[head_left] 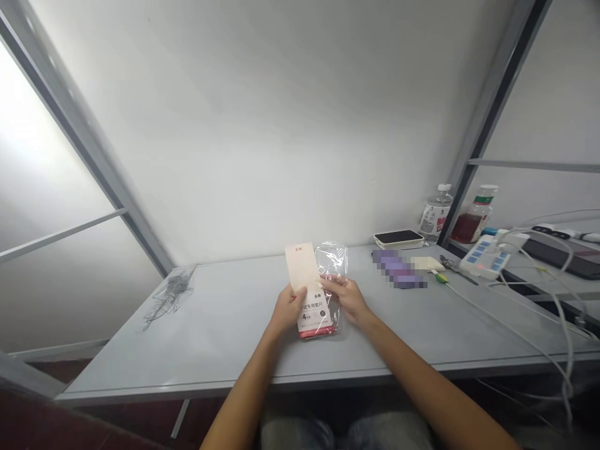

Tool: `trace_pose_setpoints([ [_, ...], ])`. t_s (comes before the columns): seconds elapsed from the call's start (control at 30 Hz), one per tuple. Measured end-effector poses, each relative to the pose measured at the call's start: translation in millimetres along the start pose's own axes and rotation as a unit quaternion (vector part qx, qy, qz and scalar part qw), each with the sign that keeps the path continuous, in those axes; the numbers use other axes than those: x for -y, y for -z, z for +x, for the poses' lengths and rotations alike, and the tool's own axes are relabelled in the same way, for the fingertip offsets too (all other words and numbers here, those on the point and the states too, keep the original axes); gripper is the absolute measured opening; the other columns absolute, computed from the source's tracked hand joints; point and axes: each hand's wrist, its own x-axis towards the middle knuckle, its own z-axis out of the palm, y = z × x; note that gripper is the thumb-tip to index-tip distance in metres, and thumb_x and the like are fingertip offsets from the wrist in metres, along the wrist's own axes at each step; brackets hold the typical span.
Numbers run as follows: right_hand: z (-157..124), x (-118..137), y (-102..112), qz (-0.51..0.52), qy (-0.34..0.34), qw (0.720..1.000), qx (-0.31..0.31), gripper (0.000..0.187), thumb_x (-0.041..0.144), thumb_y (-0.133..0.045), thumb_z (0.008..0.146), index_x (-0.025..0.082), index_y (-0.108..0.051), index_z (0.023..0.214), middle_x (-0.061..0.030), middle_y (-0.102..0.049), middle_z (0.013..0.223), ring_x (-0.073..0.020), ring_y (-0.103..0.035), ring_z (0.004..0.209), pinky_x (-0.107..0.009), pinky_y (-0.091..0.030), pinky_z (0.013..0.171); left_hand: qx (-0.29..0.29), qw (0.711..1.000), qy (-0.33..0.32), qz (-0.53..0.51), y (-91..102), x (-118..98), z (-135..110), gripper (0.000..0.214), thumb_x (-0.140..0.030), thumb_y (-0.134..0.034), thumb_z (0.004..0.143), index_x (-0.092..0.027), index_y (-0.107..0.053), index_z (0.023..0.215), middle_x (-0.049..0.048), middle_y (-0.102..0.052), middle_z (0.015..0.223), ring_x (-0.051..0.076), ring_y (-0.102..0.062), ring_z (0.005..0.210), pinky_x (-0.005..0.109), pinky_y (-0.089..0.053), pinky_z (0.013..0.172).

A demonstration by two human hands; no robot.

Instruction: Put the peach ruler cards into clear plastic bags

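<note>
Above the middle of the desk, my left hand (pixel 287 307) grips the left edge of a ruler set packet (pixel 313 312), its thumb on the front. The packet is long and cream, with printed Chinese text, a "4" and a red band along the bottom. My right hand (pixel 347 297) is closed on a clear plastic sleeve (pixel 334 253) at the packet's right side, its fingertips at the packet's edge. The sleeve looks crinkled and shiny. Whether part of the packet is still inside it, I cannot tell.
A grey desk (pixel 225 331) meets a white wall. On the right are a phone-like device (pixel 398 239), a blurred purple item (pixel 398 269), a clear bottle (pixel 435 215), a power strip (pixel 487 255) and white cables. A grey wiry bundle (pixel 173 290) lies left.
</note>
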Motion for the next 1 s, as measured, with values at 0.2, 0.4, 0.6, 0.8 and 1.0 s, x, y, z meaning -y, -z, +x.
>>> trace_pose_setpoints([
  [0.2,0.2,1.8,0.6,0.004,0.016,1.0,-0.001,0.026,0.031,-0.074,0.057,0.017,-0.069,0.079,-0.0037,-0.068,0.08,-0.017,-0.063,0.072,-0.028,-0.051,0.066,0.024,1.0,0.0,-0.003,5.9,-3.7,-0.5,0.036,-0.042,-0.051,0.076,-0.014,-0.058,0.097,0.0097,-0.064,0.095,0.019,-0.059,0.077,0.029,-0.046,0.066],
  [0.4,1.6,2.5,3.1,0.005,0.01,1.0,-0.007,0.027,0.032,-0.074,0.058,0.017,-0.069,0.08,-0.0043,-0.069,0.085,-0.0172,-0.063,0.069,-0.029,-0.051,0.067,0.032,0.999,0.001,-0.012,9.0,-5.9,0.0,0.036,-0.041,-0.053,0.075,-0.013,-0.058,0.097,0.0087,-0.065,0.089,0.02,-0.06,0.075,0.029,-0.047,0.064],
  [0.6,-0.2,2.0,1.5,0.008,0.005,1.0,0.009,0.027,0.031,-0.074,0.059,0.019,-0.069,0.083,-0.0045,-0.069,0.085,-0.0191,-0.063,0.073,-0.031,-0.052,0.067,0.042,0.999,-0.002,-0.019,9.1,-6.0,-1.7,0.036,-0.04,-0.053,0.075,-0.015,-0.057,0.1,0.0098,-0.064,0.093,0.02,-0.06,0.075,0.03,-0.047,0.064],
  [0.8,0.3,2.0,2.2,0.005,-0.002,1.0,0.0,0.03,0.03,-0.073,0.06,0.018,-0.068,0.086,-0.0037,-0.069,0.081,-0.0159,-0.063,0.066,-0.028,-0.052,0.063,0.07,0.997,0.004,-0.021,8.3,-6.6,-2.9,0.036,-0.039,-0.052,0.075,-0.014,-0.056,0.102,0.0095,-0.064,0.091,0.019,-0.06,0.073,0.029,-0.047,0.062],
  [1.0,0.0,2.4,2.0,0.009,0.007,1.0,-0.02,0.033,0.03,-0.073,0.06,0.019,-0.067,0.09,-0.0032,-0.069,0.088,-0.0149,-0.063,0.067,-0.027,-0.053,0.063,0.07,0.997,0.015,-0.015,10.6,-5.0,-1.1,0.035,-0.039,-0.052,0.075,-0.013,-0.055,0.098,0.0101,-0.063,0.092,0.019,-0.06,0.071,0.029,-0.047,0.062],
])
